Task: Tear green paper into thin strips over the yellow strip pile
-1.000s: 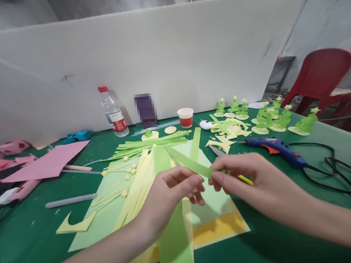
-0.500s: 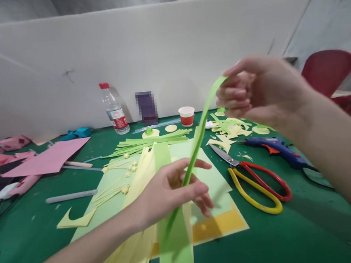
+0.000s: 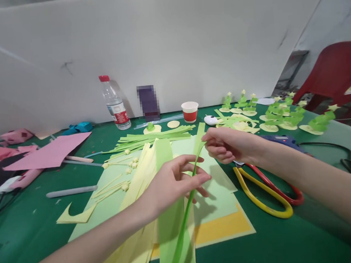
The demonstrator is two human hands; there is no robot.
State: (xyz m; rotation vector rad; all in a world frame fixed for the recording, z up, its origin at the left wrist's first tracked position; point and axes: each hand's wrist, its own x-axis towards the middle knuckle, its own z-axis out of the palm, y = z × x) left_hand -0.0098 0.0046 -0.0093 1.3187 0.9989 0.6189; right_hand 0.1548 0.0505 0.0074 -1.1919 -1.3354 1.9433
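A long narrow green paper strip [image 3: 183, 228] slants from upper right down toward the front edge of the view. My right hand [image 3: 229, 145] pinches it near its upper end. Below and to the left, my left hand [image 3: 176, 182] has the strip running between its thumb and curved fingers. Under the hands lie a wide green strip [image 3: 170, 233], a bundle of pale yellow strips [image 3: 134, 228] and light green sheets [image 3: 220, 180]. More green strips [image 3: 154, 138] are piled behind. Scissors [image 3: 264, 197] with red and yellow handles rest beneath my right forearm, their blades mostly hidden.
A bottle [image 3: 116, 107], a paper cup [image 3: 190, 112] and a blurred dark object [image 3: 149, 103] stand at the back. Small green paper trees [image 3: 286, 112] are at back right, near a glue gun [image 3: 281, 139]. Pink paper [image 3: 49, 151] lies left; a grey stick [image 3: 72, 191] is closer.
My right hand has come down and left with the strip, nearer my left hand. The strip's lower end reaches further toward the front. The view has turned right, showing the paper trees.
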